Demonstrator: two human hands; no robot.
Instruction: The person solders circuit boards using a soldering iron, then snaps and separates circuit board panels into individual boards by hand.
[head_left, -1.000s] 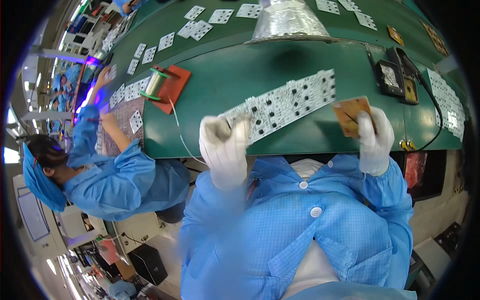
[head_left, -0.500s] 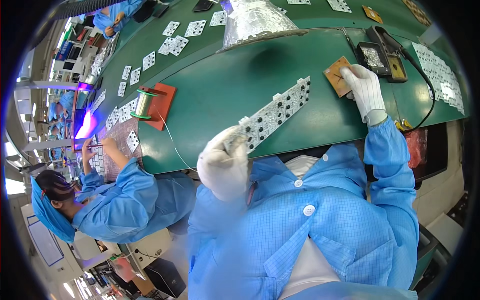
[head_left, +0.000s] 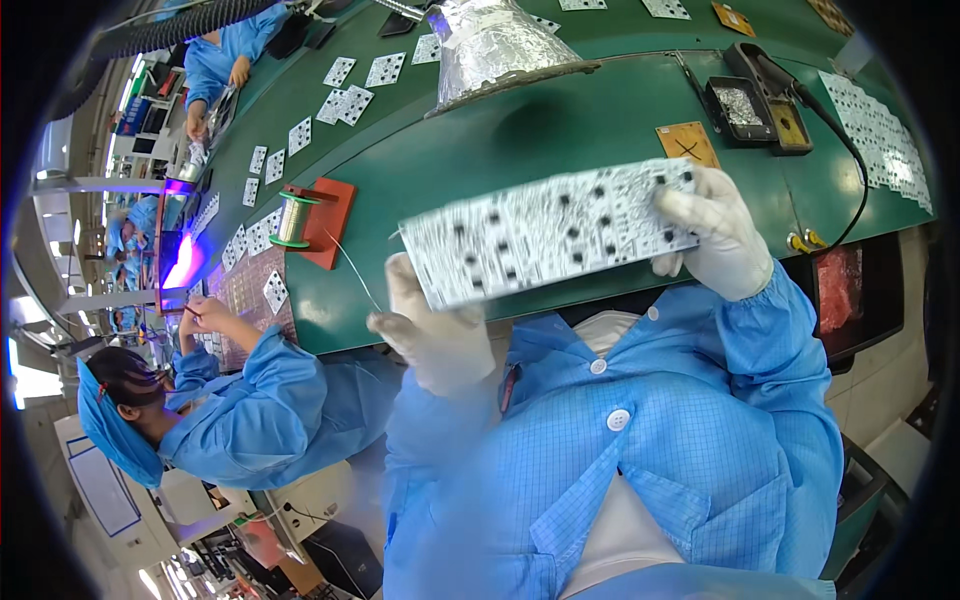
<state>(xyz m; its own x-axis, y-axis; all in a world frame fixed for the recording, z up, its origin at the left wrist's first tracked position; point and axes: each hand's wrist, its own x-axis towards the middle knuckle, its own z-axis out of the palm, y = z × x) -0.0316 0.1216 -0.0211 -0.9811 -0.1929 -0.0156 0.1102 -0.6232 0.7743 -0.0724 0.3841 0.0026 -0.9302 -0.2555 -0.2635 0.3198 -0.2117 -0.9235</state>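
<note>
My right hand, in a white glove, is closed on the right end of a long white circuit board dotted with black parts. The board is raised over the table's near side, slightly tilted, and blurred by motion. At its lower left corner is my gloved left hand, thumb and a finger apart. The board covers its other fingers, and whether they touch it is unclear. Beyond my right hand, an orange-brown square plate with a dark cross mark lies on the green table.
A solder wire spool on a red stand is at left. A soldering iron holder with a cable stands at right, by white boards. A foil-covered hood hangs ahead. A co-worker sits at left; small boards lie beyond.
My right hand has let go of the orange-brown plate and taken the circuit board's right end. The board has swung flatter and nearer. My left hand's fingers have spread.
</note>
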